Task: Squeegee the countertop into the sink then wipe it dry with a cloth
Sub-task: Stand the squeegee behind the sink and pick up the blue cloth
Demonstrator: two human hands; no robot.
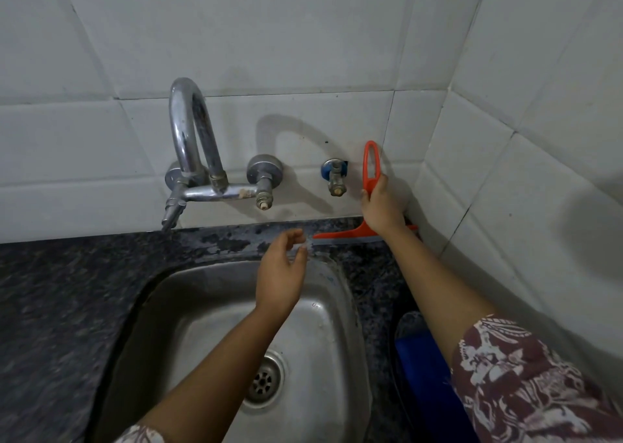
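An orange squeegee point(370, 162) stands with its blade on the dark speckled countertop point(60, 294) behind the steel sink point(323, 334), close to the right wall corner. My right hand point(382, 206) grips its looped handle, which points up along the tiled wall. My left hand point(281, 274) hovers over the back of the sink with fingers loosely curled and holds nothing. The blade's left tip reaches toward my left fingertips. No cloth is in view.
A chrome wall tap point(192, 159) with a curved spout hangs over the sink's back left. A small valve point(335, 178) juts from the wall beside the squeegee handle. A blue object point(424, 368) lies on the counter right of the sink. White tiled walls meet at the right.
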